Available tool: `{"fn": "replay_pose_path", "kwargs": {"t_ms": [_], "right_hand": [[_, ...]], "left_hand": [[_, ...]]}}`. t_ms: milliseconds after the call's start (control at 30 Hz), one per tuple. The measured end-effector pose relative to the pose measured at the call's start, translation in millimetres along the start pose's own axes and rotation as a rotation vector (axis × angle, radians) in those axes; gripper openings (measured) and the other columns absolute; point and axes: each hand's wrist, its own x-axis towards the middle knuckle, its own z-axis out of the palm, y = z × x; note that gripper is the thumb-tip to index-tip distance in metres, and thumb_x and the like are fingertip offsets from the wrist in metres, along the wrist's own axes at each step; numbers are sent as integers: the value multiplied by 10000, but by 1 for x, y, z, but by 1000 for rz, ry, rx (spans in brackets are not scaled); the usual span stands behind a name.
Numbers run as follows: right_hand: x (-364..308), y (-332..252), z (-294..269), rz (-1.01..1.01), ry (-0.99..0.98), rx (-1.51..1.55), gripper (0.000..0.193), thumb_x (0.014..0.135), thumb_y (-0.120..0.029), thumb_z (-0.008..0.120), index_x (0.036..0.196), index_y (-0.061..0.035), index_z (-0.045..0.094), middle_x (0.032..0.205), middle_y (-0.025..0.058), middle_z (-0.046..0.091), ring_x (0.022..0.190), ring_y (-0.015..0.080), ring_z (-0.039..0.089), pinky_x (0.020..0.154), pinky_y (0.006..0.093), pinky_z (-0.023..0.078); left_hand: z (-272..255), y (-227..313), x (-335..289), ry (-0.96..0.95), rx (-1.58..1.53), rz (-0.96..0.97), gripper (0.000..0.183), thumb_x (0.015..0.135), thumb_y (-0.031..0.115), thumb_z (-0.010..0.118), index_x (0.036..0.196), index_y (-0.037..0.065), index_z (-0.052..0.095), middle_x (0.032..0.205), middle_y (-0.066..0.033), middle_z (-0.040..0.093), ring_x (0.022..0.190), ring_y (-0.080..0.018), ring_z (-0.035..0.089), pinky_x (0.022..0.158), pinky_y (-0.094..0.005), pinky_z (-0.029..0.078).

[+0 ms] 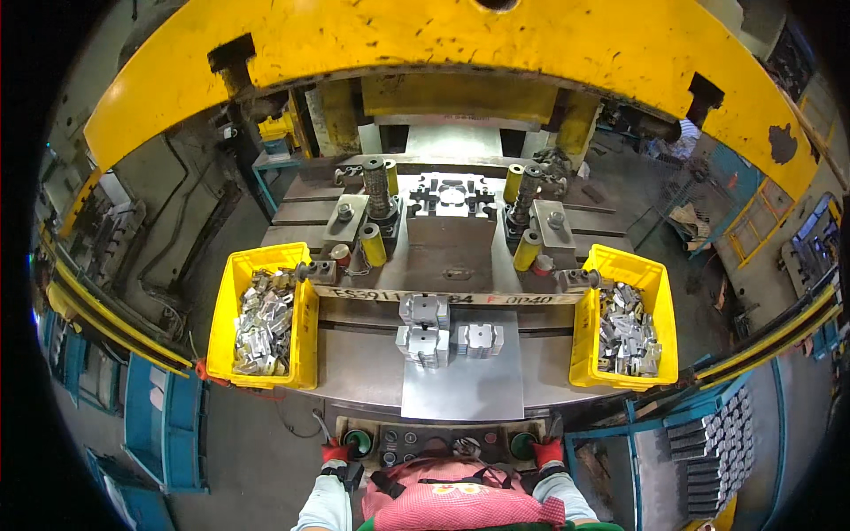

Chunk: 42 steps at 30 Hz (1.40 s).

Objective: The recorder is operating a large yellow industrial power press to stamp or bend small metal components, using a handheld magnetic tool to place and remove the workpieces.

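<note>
My left hand (336,452), in a red glove, is at the left end of the control panel (425,425), beside a green round button (358,442). Toward the panel's other end, my right hand (548,452), also red-gloved, sits against a second green button (523,445). The fingers of both hands are too small and partly hidden to make out, and I see no workpiece in either. Beyond the panel, small stacks of silver metal parts (423,345) stand on a bare metal sheet (465,389), with one more stack (481,340) to their right.
Yellow bins of metal pieces stand left (307,345) and right (582,345) on the press bed. Behind lies the die (452,239), between guide posts (379,190). The yellow press frame (460,44) arches overhead. Grey parts (717,451) are stacked on a blue rack at lower right.
</note>
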Motion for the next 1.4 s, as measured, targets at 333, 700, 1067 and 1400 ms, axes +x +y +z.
{"fn": "replay_pose_path", "kwargs": {"t_ms": [333, 700, 1067, 1400], "right_hand": [[-14, -32, -11, 91, -85, -33, 842, 483, -256, 756, 1136, 32, 309, 1013, 209, 516, 947, 300, 509, 769, 347, 417], [-11, -27, 3, 39, -101, 43, 814, 493, -265, 744, 1115, 57, 330, 996, 200, 529, 929, 304, 517, 761, 330, 420], [3, -31, -88, 124, 495, 965, 416, 779, -288, 523, 1071, -7, 427, 1018, 155, 483, 893, 226, 471, 769, 359, 385], [-26, -403, -142, -929, -80, 574, 468, 740, -166, 578, 1135, 10, 401, 1008, 98, 513, 886, 141, 472, 768, 257, 377]], "left_hand": [[16, -44, 34, 56, -375, -39, 887, 393, 368, 793, 1024, -75, 355, 990, -180, 510, 912, -257, 506, 720, -326, 419], [11, -60, 48, -83, -358, -159, 996, 410, 360, 792, 1121, -108, 275, 1109, -191, 447, 1014, -227, 453, 819, -296, 389], [-50, -54, -48, 443, -964, 68, 299, 791, 299, 506, 804, 1, 481, 691, -49, 490, 601, -122, 424, 500, -300, 359], [-205, 387, -139, -338, -842, 787, 333, 771, 129, 557, 1082, 53, 464, 842, 10, 545, 729, -83, 485, 625, -223, 408]]}}
